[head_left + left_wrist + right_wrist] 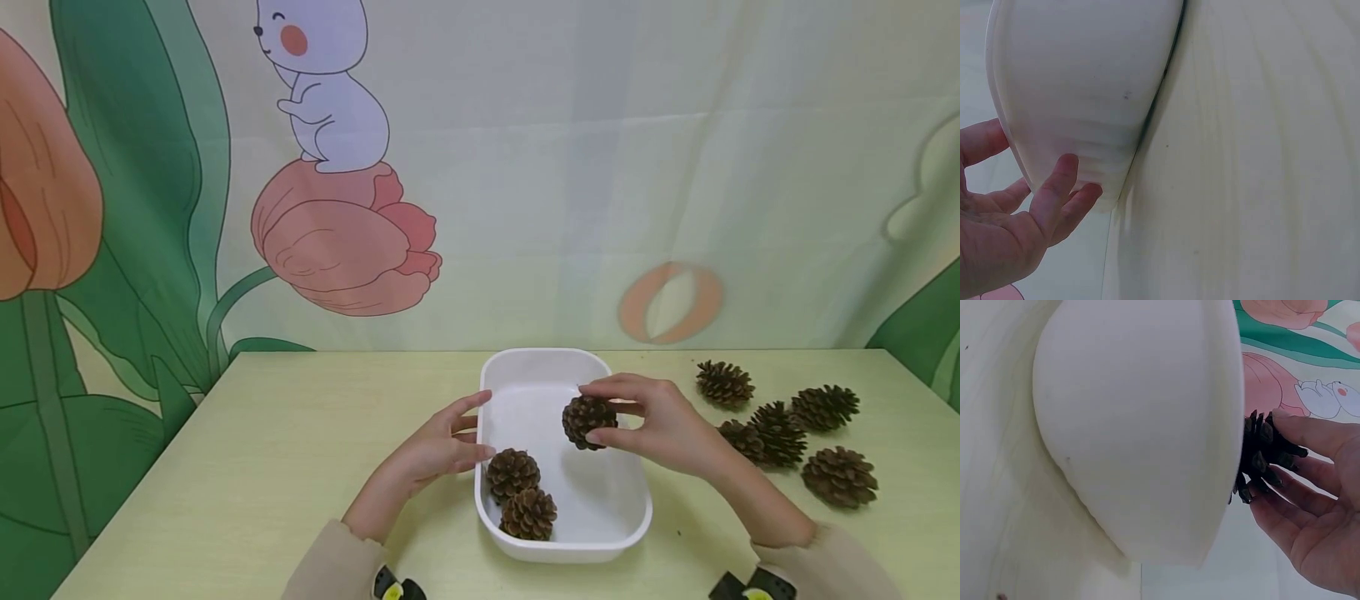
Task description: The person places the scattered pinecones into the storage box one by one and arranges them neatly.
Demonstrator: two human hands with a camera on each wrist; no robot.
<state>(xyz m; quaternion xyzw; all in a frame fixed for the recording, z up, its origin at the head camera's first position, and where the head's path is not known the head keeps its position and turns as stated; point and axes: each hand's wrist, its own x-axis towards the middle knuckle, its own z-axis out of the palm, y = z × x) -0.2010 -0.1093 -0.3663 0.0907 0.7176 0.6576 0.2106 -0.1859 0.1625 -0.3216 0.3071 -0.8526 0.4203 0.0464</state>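
A white tray [568,533] stands on the table, with two brown pine cones [513,475] together in its front left corner. My right hand [660,417] pinches another pine cone [588,422] between thumb and fingers, over the right part of the tray. In the right wrist view that held pine cone [1263,453] shows past the tray's rim. My left hand [442,450] holds the tray's left side. From the left wrist, some fingertips [1067,165] lie against the outer wall, and another digit is at the rim.
Several loose pine cones [840,477] lie on the table to the right of the tray, two of them close against each other. Behind the pale wooden table [300,467] hangs a printed cloth [525,208] with flowers and a white animal.
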